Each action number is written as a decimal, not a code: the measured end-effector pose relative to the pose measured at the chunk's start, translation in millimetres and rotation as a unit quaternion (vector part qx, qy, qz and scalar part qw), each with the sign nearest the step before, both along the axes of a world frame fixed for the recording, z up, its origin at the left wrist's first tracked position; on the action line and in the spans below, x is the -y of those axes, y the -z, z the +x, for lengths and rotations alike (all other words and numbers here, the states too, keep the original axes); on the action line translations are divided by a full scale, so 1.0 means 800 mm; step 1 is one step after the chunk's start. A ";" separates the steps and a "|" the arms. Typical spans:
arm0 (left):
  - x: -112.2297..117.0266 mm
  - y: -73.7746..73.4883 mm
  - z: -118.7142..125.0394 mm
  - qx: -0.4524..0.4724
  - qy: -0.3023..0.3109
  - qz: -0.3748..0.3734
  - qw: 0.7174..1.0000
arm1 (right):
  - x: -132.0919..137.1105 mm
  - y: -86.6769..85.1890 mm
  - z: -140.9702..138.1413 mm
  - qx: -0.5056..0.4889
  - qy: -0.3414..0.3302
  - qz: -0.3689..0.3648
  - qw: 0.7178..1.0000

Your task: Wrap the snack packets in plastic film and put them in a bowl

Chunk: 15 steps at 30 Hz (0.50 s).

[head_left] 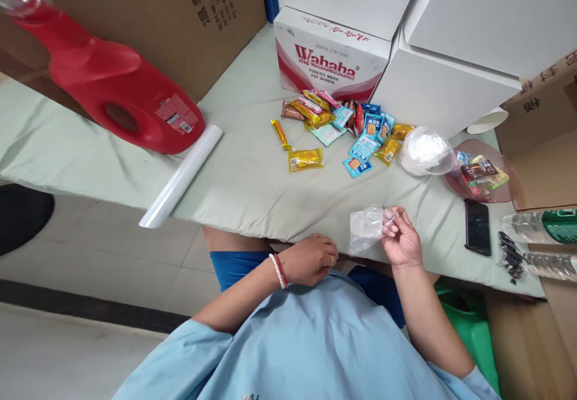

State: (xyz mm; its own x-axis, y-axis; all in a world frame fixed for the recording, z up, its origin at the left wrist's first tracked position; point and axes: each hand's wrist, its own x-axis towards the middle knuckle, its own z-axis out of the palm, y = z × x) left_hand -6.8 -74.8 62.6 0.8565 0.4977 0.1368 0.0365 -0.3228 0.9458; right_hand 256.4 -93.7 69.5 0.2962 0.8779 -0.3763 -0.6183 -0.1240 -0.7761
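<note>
Between the thumb and fingers of my right hand (402, 240) is a small clear plastic bag (366, 228), held up over the front edge of the table. It looks crumpled at the top and flat lower down. My left hand (313, 258) rests close to my body at the table edge, its fingers curled in and nothing visible in them. Farther back lies a loose heap of wrapped snacks: yellow packets (305, 160), blue packets (364, 146) and a few red ones (359, 118).
A white plastic tub (426, 153) and a pink bowl (509, 186) of snacks stand at right, near a phone (478, 227) and clear bottles (525, 228). A red jug (130, 93) and a white roll (183, 174) lie at left. A Wahaha carton (331, 57) stands behind.
</note>
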 end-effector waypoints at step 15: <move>-0.023 -0.006 0.042 -0.010 -0.263 0.036 0.964 | 0.017 -0.024 -0.030 0.290 -0.239 0.076 0.923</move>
State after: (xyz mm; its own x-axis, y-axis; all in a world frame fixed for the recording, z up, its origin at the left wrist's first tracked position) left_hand 26.9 -56.8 67.6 0.4907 0.8539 0.1731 0.2307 -0.3190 0.9192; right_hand 232.1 -107.0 88.8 -0.0265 0.9901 -0.1381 0.0053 -0.1380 -0.9904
